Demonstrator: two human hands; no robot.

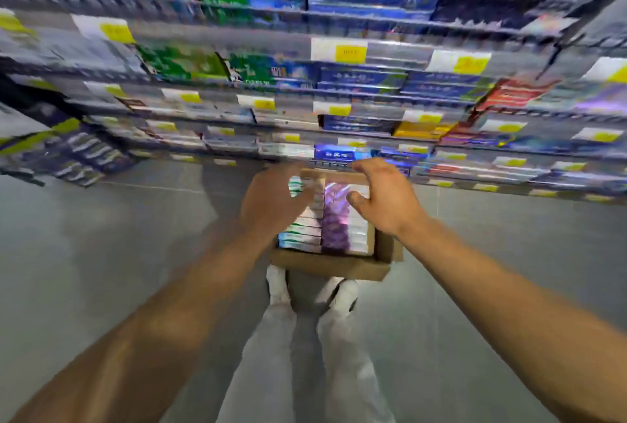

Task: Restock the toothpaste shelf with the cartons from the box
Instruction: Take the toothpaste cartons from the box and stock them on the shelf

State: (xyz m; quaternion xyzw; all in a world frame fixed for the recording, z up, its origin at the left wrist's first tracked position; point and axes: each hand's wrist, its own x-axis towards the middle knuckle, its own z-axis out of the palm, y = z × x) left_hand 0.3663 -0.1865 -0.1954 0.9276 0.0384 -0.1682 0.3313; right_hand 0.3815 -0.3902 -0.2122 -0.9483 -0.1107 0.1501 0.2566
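A brown cardboard box (pixel 339 268) stands on the floor just ahead of my feet. Inside it lie several toothpaste cartons, white-green ones (pixel 300 239) at the left and a purple stack (pixel 336 219) in the middle. My left hand (pixel 271 205) reaches down over the box's left side, blurred, its fingers over the white-green cartons. My right hand (pixel 383 195) hovers above the box's far right corner with fingers spread and holding nothing. The toothpaste shelves (pixel 339 110) rise right behind the box, blurred by motion.
Rows of blue, green and red cartons fill the shelves, with yellow price tags (pixel 351 54) along each rail. Grey floor (pixel 101 253) spreads left and right of the box. My white shoes (pixel 339 293) and light trousers stand directly behind the box.
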